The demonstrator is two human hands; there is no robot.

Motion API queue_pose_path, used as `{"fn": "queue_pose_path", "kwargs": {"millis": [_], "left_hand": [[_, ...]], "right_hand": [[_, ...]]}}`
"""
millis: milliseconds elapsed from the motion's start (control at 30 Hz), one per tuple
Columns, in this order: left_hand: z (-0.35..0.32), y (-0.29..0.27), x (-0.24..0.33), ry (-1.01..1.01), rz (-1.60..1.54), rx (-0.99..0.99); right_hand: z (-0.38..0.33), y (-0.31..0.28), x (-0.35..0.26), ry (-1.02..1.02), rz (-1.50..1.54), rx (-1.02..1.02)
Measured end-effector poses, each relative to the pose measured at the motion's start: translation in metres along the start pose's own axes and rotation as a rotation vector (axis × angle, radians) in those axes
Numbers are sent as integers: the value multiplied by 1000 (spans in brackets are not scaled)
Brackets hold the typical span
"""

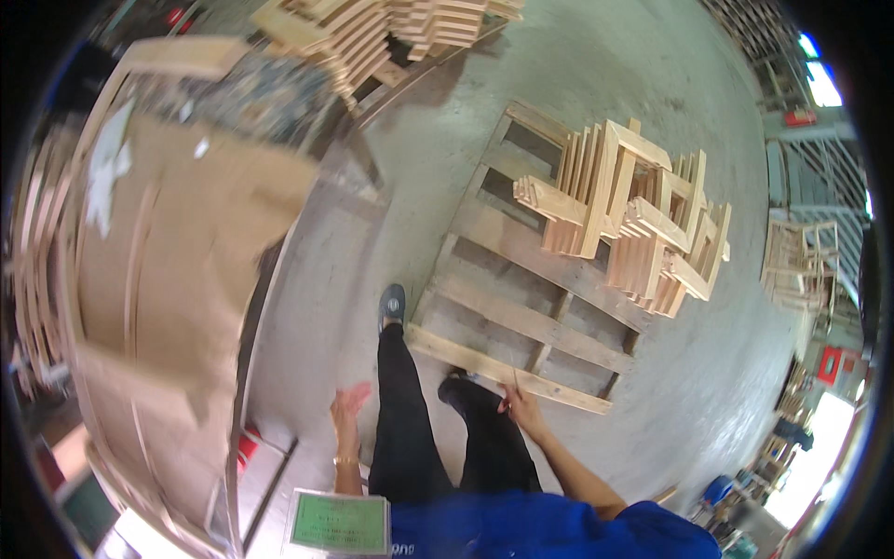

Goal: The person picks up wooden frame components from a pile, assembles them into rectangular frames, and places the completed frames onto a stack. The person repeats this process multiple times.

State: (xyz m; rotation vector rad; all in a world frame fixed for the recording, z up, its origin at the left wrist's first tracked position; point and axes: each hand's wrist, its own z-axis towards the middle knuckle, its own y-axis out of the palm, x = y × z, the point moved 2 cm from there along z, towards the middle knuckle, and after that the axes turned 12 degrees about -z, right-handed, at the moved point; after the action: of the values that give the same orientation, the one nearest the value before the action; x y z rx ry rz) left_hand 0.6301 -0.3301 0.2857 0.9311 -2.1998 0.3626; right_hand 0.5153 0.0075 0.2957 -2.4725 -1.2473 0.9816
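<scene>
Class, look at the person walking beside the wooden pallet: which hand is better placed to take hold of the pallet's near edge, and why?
Probably the right hand: it hangs next to the pallet, its fingers close to the near board. The left hand is open over bare floor, farther away.

Daylight, fairly bright and even. Strongest light at the right: a blown-out doorway [824, 447] near the lower right rim and a glaring skylight strip [821, 82] at the far right. Concrete floor [596, 84] lit softly; shadows faint, only a dim patch under the stacked wooden frames [633, 219] on the pallet [521, 321]. Heavy fisheye bend: straight edges curve toward a black rim. Motion blur smears the cardboard sheets [177, 270] on the left. Left hand [349, 405] slightly blurred; centre reasonably sharp.
</scene>
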Motion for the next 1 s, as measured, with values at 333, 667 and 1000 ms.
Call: {"fn": "queue_pose_path", "kwargs": {"millis": [333,667,1000], "left_hand": [[-88,46,-41,169,-329,-227],[-95,-35,-81,27,-152,-184],[-84,-67,-80,14,-126,-214]], "right_hand": [[-69,-126,55,210,-30,170],[-59,-34,11,314,-11,-52],[-47,56,-90,226,62,-309]]}}
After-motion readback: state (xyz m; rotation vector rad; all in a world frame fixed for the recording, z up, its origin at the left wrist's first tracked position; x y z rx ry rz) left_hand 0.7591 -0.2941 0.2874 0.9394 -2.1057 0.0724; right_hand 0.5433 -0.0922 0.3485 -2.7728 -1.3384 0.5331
